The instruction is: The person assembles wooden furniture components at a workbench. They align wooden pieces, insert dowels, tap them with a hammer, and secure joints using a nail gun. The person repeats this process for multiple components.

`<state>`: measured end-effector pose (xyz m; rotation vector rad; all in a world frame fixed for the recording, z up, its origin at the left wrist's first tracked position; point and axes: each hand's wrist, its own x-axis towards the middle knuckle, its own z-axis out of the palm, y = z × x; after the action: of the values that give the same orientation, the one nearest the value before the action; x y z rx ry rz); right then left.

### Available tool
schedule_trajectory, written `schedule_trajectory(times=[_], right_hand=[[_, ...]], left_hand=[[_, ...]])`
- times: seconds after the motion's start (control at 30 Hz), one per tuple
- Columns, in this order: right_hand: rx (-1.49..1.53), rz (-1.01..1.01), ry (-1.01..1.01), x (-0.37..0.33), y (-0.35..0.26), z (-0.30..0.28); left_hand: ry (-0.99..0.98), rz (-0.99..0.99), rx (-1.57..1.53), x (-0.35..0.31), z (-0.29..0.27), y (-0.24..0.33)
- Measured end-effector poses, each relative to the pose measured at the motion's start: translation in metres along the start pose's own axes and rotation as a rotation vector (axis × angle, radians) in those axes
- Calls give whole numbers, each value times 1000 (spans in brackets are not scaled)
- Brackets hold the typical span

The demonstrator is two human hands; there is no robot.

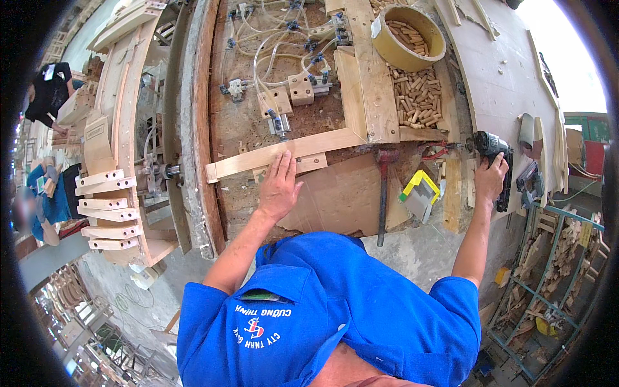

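Observation:
My left hand (278,188) lies with stretched fingers on a long pale wooden strip (238,163). The strip meets an upright wooden piece (350,90) at a corner on the bench. Just behind my left fingers is a small pneumatic cylinder (278,124) beside drilled wooden blocks (301,88). At the right, my right hand (491,180) is wrapped round a black nail gun (487,142), over the bench's right side. Between my hands lies a hammer (382,200) with a reddish head, its handle toward me.
Clear air hoses (264,61) tangle across the bench. Wooden dowels (418,97) fill a box, with a yellow round tub (403,55) above. A yellow-edged grey pad (422,197) lies near the hammer. Drilled wooden pieces (106,203) stack at left. Two people (48,93) work far left.

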<state>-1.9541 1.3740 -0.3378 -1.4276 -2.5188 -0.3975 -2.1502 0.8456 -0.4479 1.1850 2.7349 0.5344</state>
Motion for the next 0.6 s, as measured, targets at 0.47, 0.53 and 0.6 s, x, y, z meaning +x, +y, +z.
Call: schedule_trajectory(times=[0.47, 0.53, 0.6], right_hand=[[-2, -24, -19, 3, 3, -5], [-6, -37, -16, 1, 0, -9], [-109, -86, 85, -8, -11, -20]], left_hand=[[24, 8, -47, -1, 4, 4], [28, 11, -44, -2, 3, 4], [32, 2, -38, -2, 3, 4]])
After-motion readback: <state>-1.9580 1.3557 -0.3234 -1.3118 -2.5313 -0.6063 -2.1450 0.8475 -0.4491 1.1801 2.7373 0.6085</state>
